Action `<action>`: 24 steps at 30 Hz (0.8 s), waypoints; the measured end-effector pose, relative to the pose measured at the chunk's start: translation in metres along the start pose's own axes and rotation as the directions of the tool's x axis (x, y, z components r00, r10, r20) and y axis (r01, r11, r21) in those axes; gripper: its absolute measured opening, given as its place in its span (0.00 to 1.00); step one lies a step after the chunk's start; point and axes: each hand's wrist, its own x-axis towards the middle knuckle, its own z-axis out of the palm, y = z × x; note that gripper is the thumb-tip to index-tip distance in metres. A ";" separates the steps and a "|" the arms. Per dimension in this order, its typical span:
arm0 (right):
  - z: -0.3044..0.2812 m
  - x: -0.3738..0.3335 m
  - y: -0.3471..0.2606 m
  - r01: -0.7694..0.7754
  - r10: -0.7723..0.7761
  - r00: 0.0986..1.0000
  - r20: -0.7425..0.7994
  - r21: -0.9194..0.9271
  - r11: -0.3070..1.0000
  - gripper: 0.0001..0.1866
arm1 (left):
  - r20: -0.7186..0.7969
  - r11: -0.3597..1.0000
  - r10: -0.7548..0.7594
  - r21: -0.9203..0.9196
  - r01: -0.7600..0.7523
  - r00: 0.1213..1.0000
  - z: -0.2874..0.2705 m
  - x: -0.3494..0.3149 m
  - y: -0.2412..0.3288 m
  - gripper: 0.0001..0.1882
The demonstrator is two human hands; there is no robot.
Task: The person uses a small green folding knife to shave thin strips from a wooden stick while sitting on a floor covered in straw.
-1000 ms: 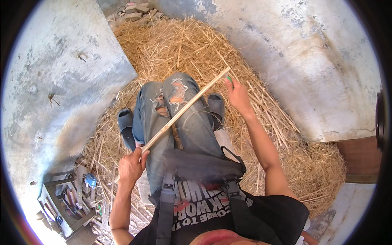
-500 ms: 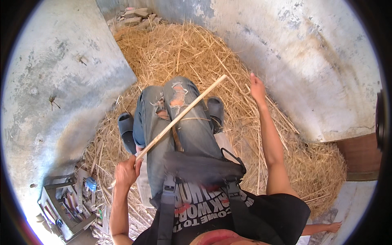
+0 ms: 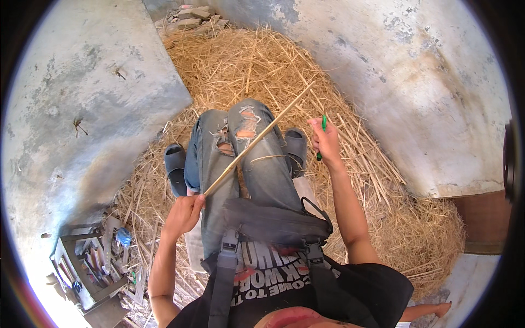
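My left hand [image 3: 185, 214] is closed on the lower end of a long, thin, pale wooden or bamboo stick [image 3: 257, 141]. The stick slants up and to the right across my jeans, its far end beyond my knees over the straw. To the right of the stick, my right hand [image 3: 328, 143] is closed around a slim green tool [image 3: 324, 122]. Green shows above and below the fingers; whether it has a blade I cannot make out. The tool is apart from the stick. A thin curved strip [image 3: 268, 158] lies on my right thigh.
Straw [image 3: 240, 60] is heaped around my legs, against the worn walls [image 3: 394, 109]. Dark slippers [image 3: 175, 169] are beside my legs. At lower left stands a wooden frame [image 3: 104, 290] with scraps inside. Another person's bare limb [image 3: 437, 309] reaches in at lower right.
My right hand has come in toward the stick and turned, so the green tool now shows. The stick has rolled to a narrower side, and its tail below my left hand no longer shows.
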 end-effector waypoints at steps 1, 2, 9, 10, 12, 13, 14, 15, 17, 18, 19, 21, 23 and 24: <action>0.010 -0.004 -0.004 0.002 -0.002 1.000 0.019 0.025 1.000 0.20 | -0.015 1.000 0.010 -0.005 -0.010 1.000 -0.001 0.002 0.001 0.25; 0.018 -0.008 -0.007 0.003 -0.004 0.999 0.034 0.049 0.999 0.20 | -0.026 1.000 0.022 -0.011 -0.022 0.999 0.000 0.005 0.002 0.26; 0.059 -0.010 -0.015 -0.020 0.016 0.999 0.039 0.094 0.995 0.21 | -0.049 0.999 0.042 0.013 -0.041 0.998 0.001 0.014 0.012 0.25; 0.064 -0.009 -0.016 -0.031 0.028 0.999 0.035 0.091 0.995 0.19 | -0.076 0.997 0.082 0.011 -0.082 0.994 0.005 0.015 0.008 0.25; 0.072 -0.005 -0.011 -0.079 0.062 0.994 0.092 0.197 0.977 0.16 | -0.131 0.987 0.163 0.012 -0.162 0.978 0.012 0.017 0.000 0.23; 0.074 -0.004 -0.010 -0.104 0.076 0.990 0.118 0.246 0.964 0.16 | -0.123 0.988 0.152 0.011 -0.151 0.981 0.013 0.018 0.004 0.23; 0.075 -0.002 -0.010 -0.102 0.072 0.990 0.123 0.262 0.960 0.16 | -0.117 0.990 0.140 0.010 -0.140 0.983 0.013 0.019 0.009 0.22; 0.076 -0.001 -0.010 -0.101 0.067 0.990 0.127 0.277 0.955 0.16 | -0.110 0.992 0.129 0.010 -0.129 0.986 0.011 0.019 0.012 0.22; 0.076 0.001 -0.009 -0.098 0.067 0.991 0.116 0.294 0.951 0.17 | -0.096 0.990 0.136 0.046 -0.132 0.986 0.008 0.018 0.015 0.19; 0.074 0.003 -0.006 -0.095 0.069 0.993 0.098 0.296 0.950 0.16 | -0.089 0.989 0.139 0.064 -0.133 0.986 0.006 0.018 0.016 0.18; 0.072 0.004 -0.005 -0.094 0.073 0.994 0.079 0.297 0.950 0.15 | -0.103 0.990 0.131 0.061 -0.126 0.986 0.005 0.016 0.018 0.16; 0.067 0.006 -0.004 -0.073 0.062 0.997 0.047 0.283 0.956 0.16 | -0.130 0.992 0.117 0.055 -0.111 0.985 0.002 0.013 0.024 0.12; 0.061 0.008 -0.004 -0.053 0.051 0.999 0.015 0.274 0.960 0.16 | -0.141 0.991 0.136 0.026 -0.134 0.981 -0.003 0.009 0.029 0.12; 0.058 0.011 -0.003 -0.044 0.045 0.999 0.001 0.274 0.961 0.16 | -0.147 0.989 0.146 0.011 -0.146 0.978 -0.004 0.009 0.030 0.13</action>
